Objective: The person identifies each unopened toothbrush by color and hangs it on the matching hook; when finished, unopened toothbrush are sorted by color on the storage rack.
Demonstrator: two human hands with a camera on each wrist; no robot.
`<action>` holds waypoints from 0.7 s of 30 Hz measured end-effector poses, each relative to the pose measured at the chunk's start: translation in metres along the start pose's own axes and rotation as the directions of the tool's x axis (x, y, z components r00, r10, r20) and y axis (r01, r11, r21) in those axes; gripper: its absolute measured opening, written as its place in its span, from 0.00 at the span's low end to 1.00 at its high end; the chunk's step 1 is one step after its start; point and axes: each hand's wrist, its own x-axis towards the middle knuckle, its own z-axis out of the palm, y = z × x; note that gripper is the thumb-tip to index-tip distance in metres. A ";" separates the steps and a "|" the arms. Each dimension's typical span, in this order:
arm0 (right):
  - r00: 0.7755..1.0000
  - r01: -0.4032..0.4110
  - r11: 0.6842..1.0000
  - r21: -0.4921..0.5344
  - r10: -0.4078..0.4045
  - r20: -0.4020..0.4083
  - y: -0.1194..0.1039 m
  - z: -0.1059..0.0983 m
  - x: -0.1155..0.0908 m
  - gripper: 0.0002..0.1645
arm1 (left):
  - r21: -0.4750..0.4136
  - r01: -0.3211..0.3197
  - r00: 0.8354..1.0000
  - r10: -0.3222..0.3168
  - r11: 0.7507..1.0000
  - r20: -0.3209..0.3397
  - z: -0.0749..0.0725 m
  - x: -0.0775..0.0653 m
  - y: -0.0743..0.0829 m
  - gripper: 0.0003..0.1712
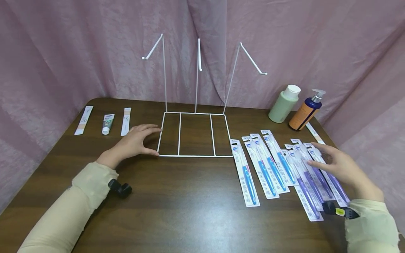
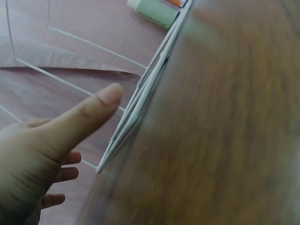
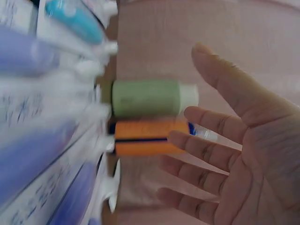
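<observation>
A white wire rack (image 1: 195, 113) stands at the middle of the table's far half, its flat base split into three sections by two crossbars, with three uprights at the back, each bearing a sloping arm. The person's left hand (image 1: 133, 141) is at the left side of the base, fingers and thumb spread apart and not closed on anything; the thumb tip is right by the near left corner, though from here I can't tell whether it touches the wire.

To the right of the rack lie packaged toothbrushes in slanting rows: blue-handled packs (image 1: 262, 168) nearer the rack, the first with its top end just beside the near right corner, then purple-handled packs (image 1: 304, 177), which overlap one another. The right hand (image 1: 345, 167) is over the purple ones, its grip loose, with nothing held between thumb and fingers.

Behind the packs are a green bottle (image 1: 282, 107) with a white cap and, beside it, an orange pump bottle (image 1: 304, 114) with a dark blue collar; a slim white packet (image 1: 314, 132) shows partly behind that. Across on the left, a small toothpaste tube (image 1: 108, 124) lies between two slim pale packets (image 1: 126, 122). The brown wooden table (image 1: 190, 203) backs onto a pink curtain (image 1: 79, 52).
</observation>
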 end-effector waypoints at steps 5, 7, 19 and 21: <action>1.000 -0.023 0.999 0.048 0.023 -0.019 0.022 0.004 -0.003 0.43 | 0.005 -0.004 1.000 0.004 1.000 0.012 0.007 -0.001 -0.005 0.52; 0.999 -0.038 0.998 0.042 0.039 -0.033 0.032 0.005 -0.005 0.41 | 0.011 -0.015 1.000 0.015 1.000 0.008 0.009 -0.001 -0.007 0.51; 0.992 -0.117 0.993 -0.024 0.116 -0.040 0.066 0.018 -0.005 0.36 | 0.031 -0.011 0.999 0.010 0.999 0.032 0.016 -0.002 -0.009 0.43; 0.989 -0.146 0.988 -0.044 0.144 -0.028 0.069 0.019 -0.006 0.37 | 0.034 -0.009 0.999 0.008 0.999 0.040 0.016 -0.002 -0.008 0.44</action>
